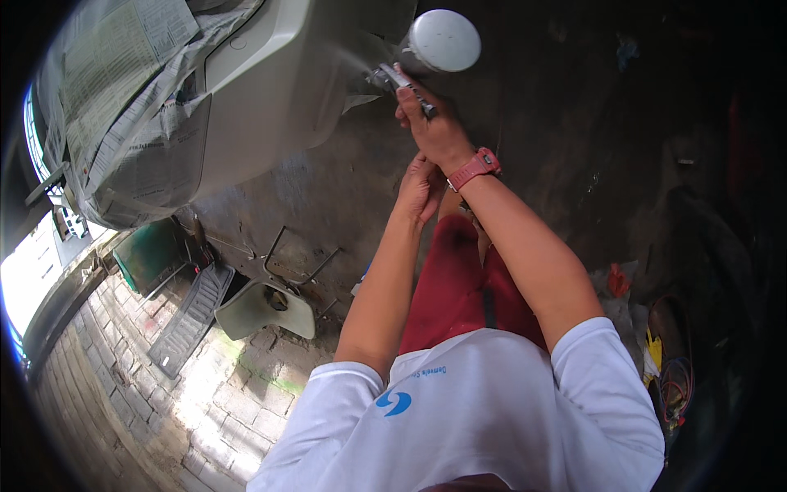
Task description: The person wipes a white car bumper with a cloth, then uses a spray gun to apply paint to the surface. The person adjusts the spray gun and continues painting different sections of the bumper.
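Note:
My right hand (436, 129), with a red watch (475, 169) on its wrist, is wrapped round the handle of a metal spray gun (398, 79). A round cup with a pale lid (445, 41) sits at the gun's far right side. Fine white mist (354, 61) leaves the nozzle toward a pale grey car body panel (275, 102), with a gap between them. Just below the right wrist my left hand (419, 190) has its fingers curled closed; what it grips, if anything, is hidden.
Newspaper and clear plastic sheeting (156, 156) cover the car left of the panel. Below it lie a pale chair with metal legs (266, 312), a dark ribbed mat (193, 316) and a green seat (150, 256). Paving bricks (238, 426) run along the lower left. Cables (675, 394) lie at right.

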Available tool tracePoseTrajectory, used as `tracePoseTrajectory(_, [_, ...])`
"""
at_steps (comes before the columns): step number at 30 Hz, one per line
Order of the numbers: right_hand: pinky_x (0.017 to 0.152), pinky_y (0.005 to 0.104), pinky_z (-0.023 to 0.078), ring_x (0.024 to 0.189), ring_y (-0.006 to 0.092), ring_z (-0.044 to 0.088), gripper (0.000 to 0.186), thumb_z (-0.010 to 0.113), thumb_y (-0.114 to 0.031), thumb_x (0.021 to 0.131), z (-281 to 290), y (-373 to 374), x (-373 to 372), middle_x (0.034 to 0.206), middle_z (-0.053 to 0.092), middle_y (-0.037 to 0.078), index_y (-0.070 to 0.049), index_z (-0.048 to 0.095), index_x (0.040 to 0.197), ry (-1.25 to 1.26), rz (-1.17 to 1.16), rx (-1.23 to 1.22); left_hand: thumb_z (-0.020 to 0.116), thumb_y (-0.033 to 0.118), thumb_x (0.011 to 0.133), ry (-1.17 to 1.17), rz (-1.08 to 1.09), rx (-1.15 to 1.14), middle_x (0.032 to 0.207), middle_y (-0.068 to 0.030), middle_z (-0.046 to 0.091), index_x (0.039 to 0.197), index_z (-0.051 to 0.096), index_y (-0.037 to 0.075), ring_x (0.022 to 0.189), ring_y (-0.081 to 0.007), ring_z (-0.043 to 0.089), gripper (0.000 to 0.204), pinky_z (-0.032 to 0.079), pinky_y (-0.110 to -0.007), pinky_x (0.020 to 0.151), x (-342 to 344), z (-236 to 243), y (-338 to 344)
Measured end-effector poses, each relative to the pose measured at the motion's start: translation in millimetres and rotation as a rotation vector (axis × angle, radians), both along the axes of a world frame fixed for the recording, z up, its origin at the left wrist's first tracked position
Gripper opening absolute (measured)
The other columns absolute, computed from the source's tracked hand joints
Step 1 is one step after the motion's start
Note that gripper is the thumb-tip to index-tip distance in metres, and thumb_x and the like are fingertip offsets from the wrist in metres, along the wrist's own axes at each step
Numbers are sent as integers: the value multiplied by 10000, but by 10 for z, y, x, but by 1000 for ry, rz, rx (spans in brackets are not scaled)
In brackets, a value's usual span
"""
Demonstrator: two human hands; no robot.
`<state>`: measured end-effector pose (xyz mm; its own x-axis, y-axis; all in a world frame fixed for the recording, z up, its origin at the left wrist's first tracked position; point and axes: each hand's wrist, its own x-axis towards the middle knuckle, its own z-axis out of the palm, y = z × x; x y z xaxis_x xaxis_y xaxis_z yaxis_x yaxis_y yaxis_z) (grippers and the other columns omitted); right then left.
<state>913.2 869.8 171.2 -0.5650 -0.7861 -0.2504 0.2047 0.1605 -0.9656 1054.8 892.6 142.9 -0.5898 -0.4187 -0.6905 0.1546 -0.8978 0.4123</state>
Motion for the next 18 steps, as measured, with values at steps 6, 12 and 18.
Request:
tracePoseTrajectory(6, [1163,420,520,1391,376,688,618,614,-544,1140,-303,2,-336,1438,743,216,-89,655,1556,74,-145,-52,627,153,1134,31,-107,152,1556,-108,642,1558,551,47,1458,-271,601,444,438,-465,1285,-358,-407,-149])
tracePoseTrajectory(12, [1031,481,582,1196,438,752,578,663,-543,1096,-817,88,112,1261,792,247,-98,732,1458,-3,308,-12,553,235,1182,-86,94,433,1666,-146,547,1604,512,14,1514,-288,558,478,420,-473,1327,220,-741,297])
tracePoseTrajectory(18, [965,495,594,1059,458,767,599,633,-629,1076,-1197,-100,365,1098,804,264,-117,791,1345,-194,630,263,523,380,1200,-338,-28,512,1648,-148,582,1629,496,27,1499,-283,578,555,438,-447,1296,689,-768,272])
